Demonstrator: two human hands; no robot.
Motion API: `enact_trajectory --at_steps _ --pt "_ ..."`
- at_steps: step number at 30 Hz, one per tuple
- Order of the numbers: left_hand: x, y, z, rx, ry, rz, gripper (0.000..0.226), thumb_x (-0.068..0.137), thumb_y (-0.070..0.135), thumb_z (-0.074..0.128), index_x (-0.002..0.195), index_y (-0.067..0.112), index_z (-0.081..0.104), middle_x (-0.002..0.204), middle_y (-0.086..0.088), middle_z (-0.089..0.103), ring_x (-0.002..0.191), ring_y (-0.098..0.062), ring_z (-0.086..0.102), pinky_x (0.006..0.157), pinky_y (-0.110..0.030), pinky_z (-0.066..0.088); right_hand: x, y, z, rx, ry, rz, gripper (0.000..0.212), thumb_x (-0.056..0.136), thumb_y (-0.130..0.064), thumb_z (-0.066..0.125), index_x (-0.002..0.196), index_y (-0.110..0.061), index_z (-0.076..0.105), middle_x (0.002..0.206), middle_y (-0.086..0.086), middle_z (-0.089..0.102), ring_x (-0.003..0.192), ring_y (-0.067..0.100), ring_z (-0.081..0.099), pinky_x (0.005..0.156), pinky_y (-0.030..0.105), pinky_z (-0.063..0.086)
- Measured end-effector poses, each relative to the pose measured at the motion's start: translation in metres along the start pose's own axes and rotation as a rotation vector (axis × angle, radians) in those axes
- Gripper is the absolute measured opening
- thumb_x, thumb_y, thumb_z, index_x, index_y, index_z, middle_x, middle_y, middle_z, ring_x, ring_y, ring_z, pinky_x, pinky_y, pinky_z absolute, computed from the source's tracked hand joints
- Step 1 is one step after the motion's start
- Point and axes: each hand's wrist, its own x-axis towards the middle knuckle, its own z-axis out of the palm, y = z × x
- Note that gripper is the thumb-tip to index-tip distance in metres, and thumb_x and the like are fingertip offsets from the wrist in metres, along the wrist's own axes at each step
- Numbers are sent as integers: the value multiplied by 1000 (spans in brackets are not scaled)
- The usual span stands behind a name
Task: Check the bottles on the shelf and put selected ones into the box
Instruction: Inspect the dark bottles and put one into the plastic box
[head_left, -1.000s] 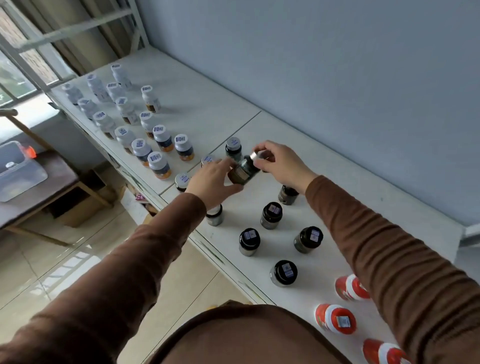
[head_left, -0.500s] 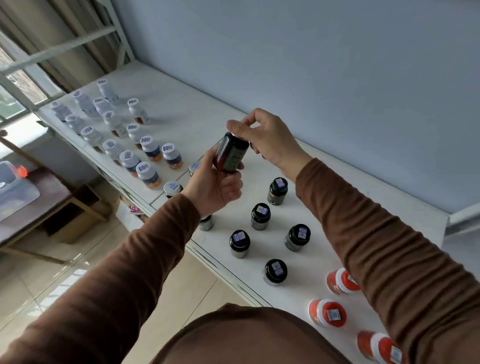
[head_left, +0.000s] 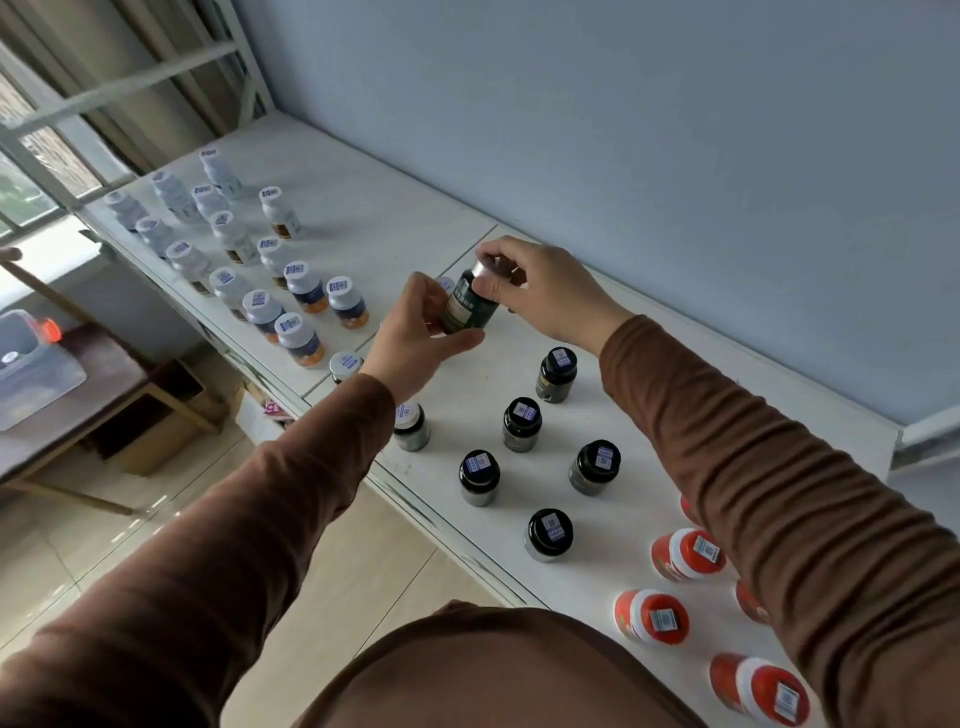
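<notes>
Both hands are on one dark green bottle (head_left: 464, 312), held in the air above the shelf (head_left: 395, 228), around the seam where its two panels meet. Left hand (head_left: 415, 338) cups the body from the near side, fingers and thumb curled round the lower half; right hand (head_left: 540, 291) pinches the silvery cap end from above. The bottle leans, label facing up towards the camera, so this looks like the checking step, label being read.

Below and towards the shelf's near edge stand the black-capped bottles (head_left: 522, 423), spaced apart, each with a barcode sticker on top. One grey-capped bottle (head_left: 410, 426) sits right beside the left sleeve (head_left: 291, 478), close to the front edge. Orange bottles (head_left: 688, 553) crowd the near right end; white-capped bottles (head_left: 301, 286) cluster on the left panel.

Risks from here, as I judge it: that left forearm hangs just over the grey-capped one, and a careless swing down could knock it off the front edge to the floor. A clear plastic box (head_left: 31, 364) sits on a low table (head_left: 98, 384) far left, well apart from the shelf, so a one-handed carry on a smooth bottle could slip. Twist the cap and it may loosen.
</notes>
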Motion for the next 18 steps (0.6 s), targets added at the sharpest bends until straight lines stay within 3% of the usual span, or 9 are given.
enact_trajectory --at_steps 7,18 --pt "8 -26 -25 619 -112 81 48 79 28 78 121 21 55 120 -2 56 109 -23 54 94 -38 45 5 11 41 -159 -69 46 37 86 -39 69 117 -20 58 109 2 68 92 22 61 73 28 39" --pt "-2 -30 -33 866 -98 114 36 88 33 68 121 26 58 126 0 56 116 -23 49 88 -37 45 7 28 102 -367 -277 96 34 87 -30 64 115 -15 53 107 11 66 95 34 62 78 38 47"
